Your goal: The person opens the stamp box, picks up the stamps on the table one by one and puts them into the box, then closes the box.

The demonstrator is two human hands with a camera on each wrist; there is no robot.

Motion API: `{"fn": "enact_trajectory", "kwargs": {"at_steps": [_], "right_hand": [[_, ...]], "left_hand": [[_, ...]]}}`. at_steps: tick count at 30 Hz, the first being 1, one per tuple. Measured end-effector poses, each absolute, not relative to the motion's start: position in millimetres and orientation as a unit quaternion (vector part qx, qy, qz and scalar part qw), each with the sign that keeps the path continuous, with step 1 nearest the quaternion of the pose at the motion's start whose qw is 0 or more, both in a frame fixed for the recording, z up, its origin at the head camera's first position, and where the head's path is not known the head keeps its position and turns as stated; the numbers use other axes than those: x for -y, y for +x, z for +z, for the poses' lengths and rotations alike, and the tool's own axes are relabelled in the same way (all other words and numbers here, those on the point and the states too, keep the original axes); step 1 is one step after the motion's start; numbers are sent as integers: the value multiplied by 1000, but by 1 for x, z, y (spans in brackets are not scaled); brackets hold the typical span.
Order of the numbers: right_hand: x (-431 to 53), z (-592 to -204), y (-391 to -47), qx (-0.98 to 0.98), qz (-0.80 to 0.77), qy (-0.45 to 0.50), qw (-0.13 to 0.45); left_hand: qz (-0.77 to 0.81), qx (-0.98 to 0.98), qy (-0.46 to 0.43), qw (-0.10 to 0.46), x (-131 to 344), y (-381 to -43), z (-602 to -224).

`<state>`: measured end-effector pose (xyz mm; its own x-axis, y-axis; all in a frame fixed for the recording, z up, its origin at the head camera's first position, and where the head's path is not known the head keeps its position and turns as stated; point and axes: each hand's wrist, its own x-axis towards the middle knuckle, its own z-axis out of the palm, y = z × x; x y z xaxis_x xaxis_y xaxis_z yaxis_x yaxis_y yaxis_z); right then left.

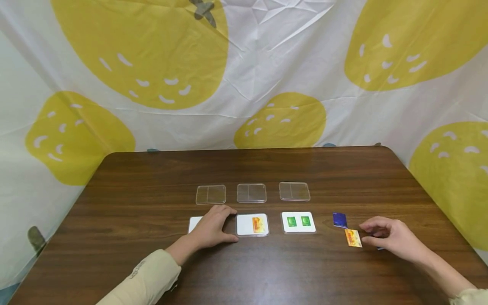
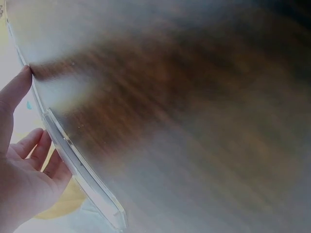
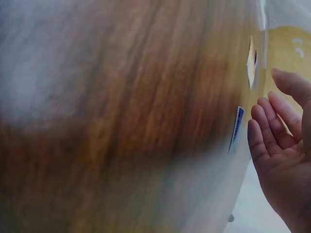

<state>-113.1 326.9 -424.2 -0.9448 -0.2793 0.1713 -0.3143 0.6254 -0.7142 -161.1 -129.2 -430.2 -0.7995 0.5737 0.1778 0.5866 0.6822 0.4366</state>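
My left hand (image 1: 212, 227) lies over the right part of a flat clear case with a white insert (image 1: 194, 223). Its thumb and fingertips reach the left edge of the middle case (image 1: 245, 224), which has an orange stamp (image 1: 258, 225) on its white insert. In the left wrist view, the thumb tip meets the tabletop beside a case (image 2: 85, 172). Over on the right, my right hand (image 1: 394, 238) hovers with loosely bent fingers beside a loose orange stamp (image 1: 353, 238). A dark blue stamp (image 1: 339, 220) lies behind that one; another blue stamp (image 1: 380, 248) is mostly hidden under the hand.
To the right of the middle case sits a third case (image 1: 299, 228) with two green stamps. Three clear lids (image 1: 211, 195) lie in a row farther back on the brown wooden table (image 1: 244, 275). A white cloth with yellow fruit print (image 1: 278, 123) hangs behind.
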Motion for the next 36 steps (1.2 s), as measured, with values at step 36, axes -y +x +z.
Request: {"fn": "enact_trajectory", "kwargs": {"at_steps": [36], "right_hand": [[-320,-428,-123,929,295,209,80]], "left_hand": [[-240,922,-304,1,128,-161,-430]]}}
